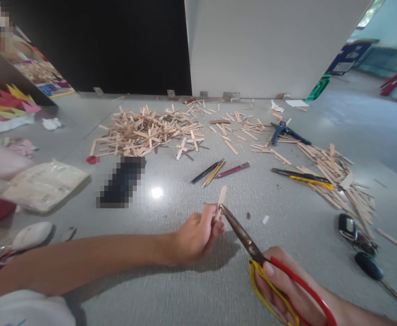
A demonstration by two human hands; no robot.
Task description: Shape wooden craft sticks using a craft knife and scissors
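My left hand (pixel 198 233) pinches a wooden craft stick (pixel 222 196) upright between thumb and fingers, just over the table. Wrapped round the red and yellow handles, my right hand (pixel 283 280) grips a pair of scissors (pixel 241 233). The scissors' blade tips meet the stick just above my left fingertips; whether they cut into it I cannot tell. Beyond the stick lie a black pen-like tool (pixel 204 172), a yellow craft knife (pixel 214 173) and a dark red one (pixel 232 170).
A heap of craft sticks (pixel 150 129) lies at the back; more sticks (pixel 337 176) spread to the right. Around them are blue pliers-like cutters (pixel 288 132), a yellow-black cutter (pixel 303 177) and keys (pixel 368 262). A clear packet (pixel 45 185) and white mouse (pixel 31 235) sit left. Upright panels (pixel 269 50) stand behind.
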